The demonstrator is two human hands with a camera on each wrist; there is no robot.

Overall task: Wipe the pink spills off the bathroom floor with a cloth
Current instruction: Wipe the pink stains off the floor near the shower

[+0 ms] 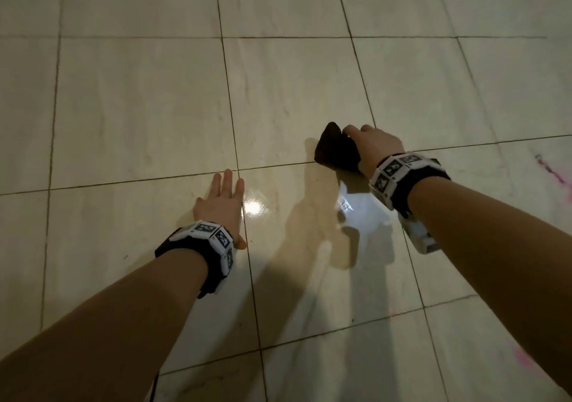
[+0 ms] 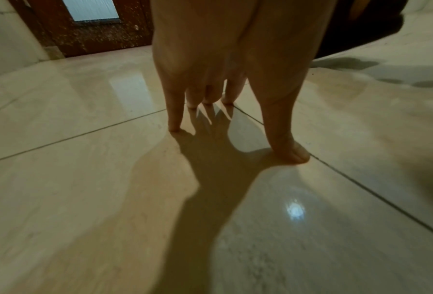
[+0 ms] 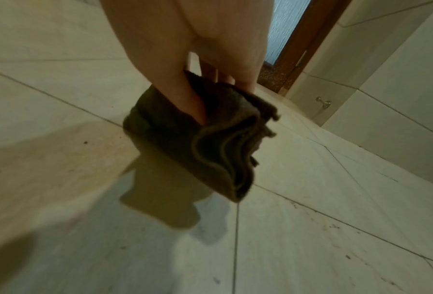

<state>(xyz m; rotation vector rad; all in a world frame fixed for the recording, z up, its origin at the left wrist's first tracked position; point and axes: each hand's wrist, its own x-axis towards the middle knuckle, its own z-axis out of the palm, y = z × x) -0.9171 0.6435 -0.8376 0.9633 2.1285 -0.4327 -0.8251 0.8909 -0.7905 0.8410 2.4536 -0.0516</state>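
Note:
My right hand [image 1: 368, 143] grips a dark, folded cloth [image 1: 335, 150] just above the beige floor tiles [image 1: 139, 98]; in the right wrist view the thumb and fingers [image 3: 192, 103] pinch the top of the cloth [image 3: 210, 143], which hangs with its layered edge down. My left hand [image 1: 221, 202] is open, its straight fingertips [image 2: 176, 127] touching the floor. A pink streak [image 1: 554, 174] marks the tile at the far right, and a pink smear [image 1: 523, 360] lies at the lower right, both away from the cloth.
A wet patch [image 1: 334, 216] shines on the tile between my hands, with a lamp glare [image 1: 253, 207]. A brown wooden door [image 2: 96, 33] with a glass pane stands beyond the floor. A tiled wall [image 3: 399, 99] with a small metal fitting [image 3: 323, 103] rises on the right.

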